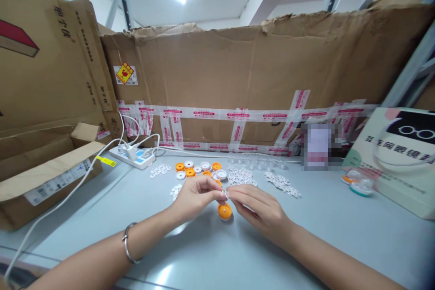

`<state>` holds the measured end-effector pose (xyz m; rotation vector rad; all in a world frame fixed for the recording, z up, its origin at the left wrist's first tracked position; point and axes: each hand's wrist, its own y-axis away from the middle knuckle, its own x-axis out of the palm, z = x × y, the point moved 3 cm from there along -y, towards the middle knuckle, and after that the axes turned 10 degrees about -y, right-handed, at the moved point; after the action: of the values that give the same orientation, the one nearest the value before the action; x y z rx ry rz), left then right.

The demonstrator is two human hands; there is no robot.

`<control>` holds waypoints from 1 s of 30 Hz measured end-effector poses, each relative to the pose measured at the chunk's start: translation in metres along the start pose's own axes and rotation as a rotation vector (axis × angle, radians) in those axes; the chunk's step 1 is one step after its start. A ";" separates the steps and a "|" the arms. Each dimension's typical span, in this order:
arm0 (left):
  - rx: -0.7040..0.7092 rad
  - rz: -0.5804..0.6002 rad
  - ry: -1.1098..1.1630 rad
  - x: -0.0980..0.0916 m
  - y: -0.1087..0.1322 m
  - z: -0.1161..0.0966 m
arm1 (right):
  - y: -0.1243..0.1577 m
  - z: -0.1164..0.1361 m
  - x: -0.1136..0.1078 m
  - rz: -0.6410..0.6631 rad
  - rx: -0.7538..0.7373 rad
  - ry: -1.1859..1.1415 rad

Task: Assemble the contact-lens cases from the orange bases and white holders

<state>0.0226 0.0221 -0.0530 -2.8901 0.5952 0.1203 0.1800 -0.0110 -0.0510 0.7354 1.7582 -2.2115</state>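
Observation:
My left hand (200,195) and my right hand (255,206) meet above the table, fingertips pinched together. Between them is a small white plastic part (224,194), mostly covered by the fingers, so its exact shape is unclear. Just below the fingertips lies a round orange plastic piece (224,211) with a white underside and a small pin at its centre. Behind my hands sit several orange and white round pieces (190,172). Small white parts (176,190) lie beside my left hand, and flat white pieces with holes (241,176) are spread beyond my right hand.
Further flat white pieces (282,183) and clear domes (258,161) lie toward the back. A power strip (136,156) with white cables stands left, near an open cardboard box (57,181). A tall cardboard wall (217,77) closes the back; a printed bag (394,163) stands right.

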 end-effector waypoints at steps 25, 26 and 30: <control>-0.076 0.057 0.036 0.003 -0.001 0.005 | -0.001 -0.003 0.002 -0.058 0.124 -0.154; -0.079 0.051 0.037 0.002 -0.001 0.005 | 0.000 -0.006 0.002 -0.070 0.189 -0.185; -0.097 0.015 0.010 -0.001 -0.004 0.008 | 0.004 -0.017 0.005 -0.090 0.603 -0.323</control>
<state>0.0229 0.0274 -0.0597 -2.9814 0.6295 0.1410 0.1818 0.0052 -0.0602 0.3649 0.9928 -2.7619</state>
